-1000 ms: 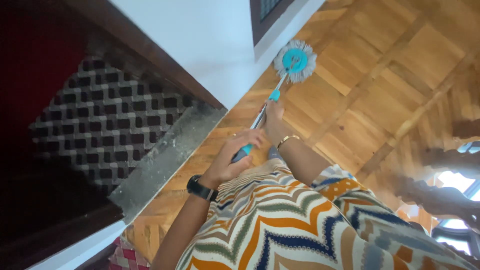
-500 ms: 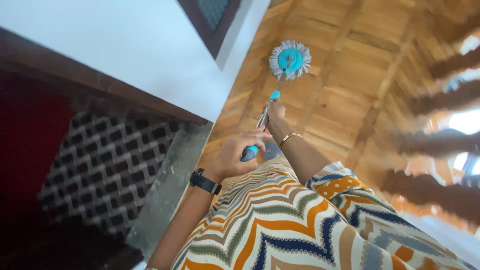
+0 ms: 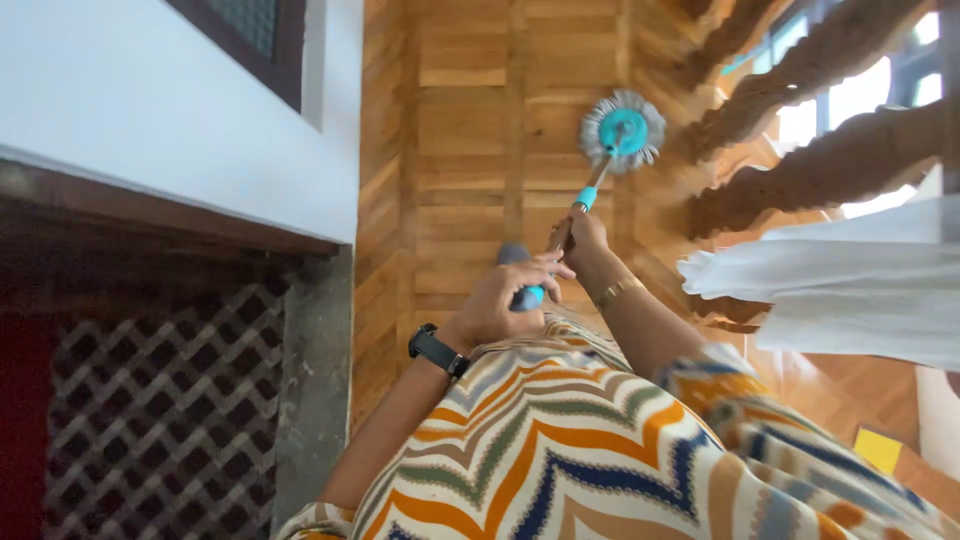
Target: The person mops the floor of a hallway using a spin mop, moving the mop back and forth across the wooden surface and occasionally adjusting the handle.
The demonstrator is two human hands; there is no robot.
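Under me runs a floor of warm brown wooden planks (image 3: 470, 130). Beside me stands a white plastered wall (image 3: 150, 110) above a dark diamond-patterned lattice grille (image 3: 160, 420); white folded cloth (image 3: 850, 290) hangs near carved wooden balusters (image 3: 800, 180).

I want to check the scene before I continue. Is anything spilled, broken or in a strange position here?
Nothing stands out. Both hands, left hand and right hand, grip the mop handle; the round mop head lies flat on the wooden floor. No spill or damage shows.

My one camera sits on my head, looking steeply down over my chest at the wooden floor (image 3: 470, 130), close; the wall (image 3: 150, 110) lies at ten o'clock.
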